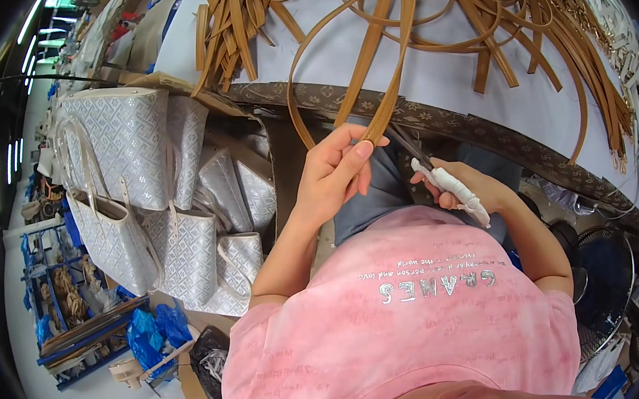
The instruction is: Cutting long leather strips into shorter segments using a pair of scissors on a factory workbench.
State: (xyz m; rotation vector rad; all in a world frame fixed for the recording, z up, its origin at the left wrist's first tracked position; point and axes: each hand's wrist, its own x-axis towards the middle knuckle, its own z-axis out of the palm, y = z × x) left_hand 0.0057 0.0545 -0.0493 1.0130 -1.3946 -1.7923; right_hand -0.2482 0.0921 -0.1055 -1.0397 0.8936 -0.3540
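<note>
My left hand (336,169) pinches the end of a tan-brown strap (393,90) between thumb and fingers, just off the table's near edge. The strap runs up onto the table and loops among others like it. In my right hand (481,184) is a pair of scissors (455,187) with a thick white-wrapped handle. Their dark, narrow blades point up and left toward the held strap end. Whether the blades touch the strap I cannot tell.
A pale-topped table (299,57) with a brown patterned edge carries heaps of tan straps (232,25). Silver-grey patterned handbags (120,137) are piled at my left. A shelf rack (70,297) with blue bags stands farther left. At the lower right is a fan (608,281).
</note>
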